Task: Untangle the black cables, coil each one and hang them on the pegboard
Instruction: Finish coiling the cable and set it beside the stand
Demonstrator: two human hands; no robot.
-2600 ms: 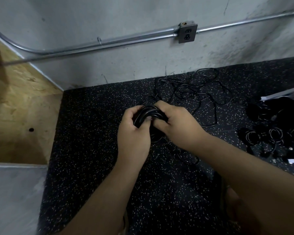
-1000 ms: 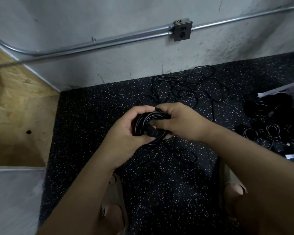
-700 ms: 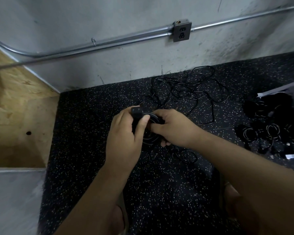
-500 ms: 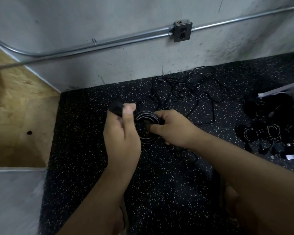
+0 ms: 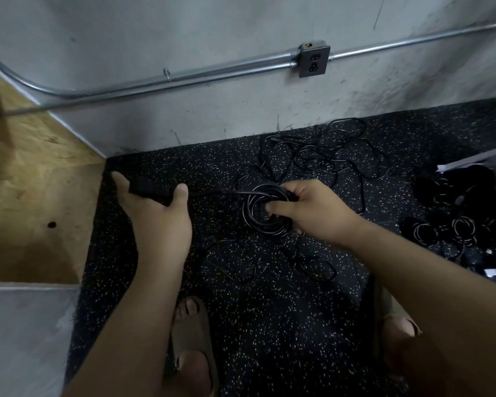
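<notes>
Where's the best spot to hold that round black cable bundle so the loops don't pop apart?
Probably pinch across all the loops on the right edge of the coil, coming from the right, thumb through the hole, as the right hand does. The ring is open in the middle, and its loose end runs left to the plug in the left hand.

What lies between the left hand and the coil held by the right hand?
In the head view, one straight run of black cable spans from the plug in the left hand to the coil, above speckled floor.
</notes>
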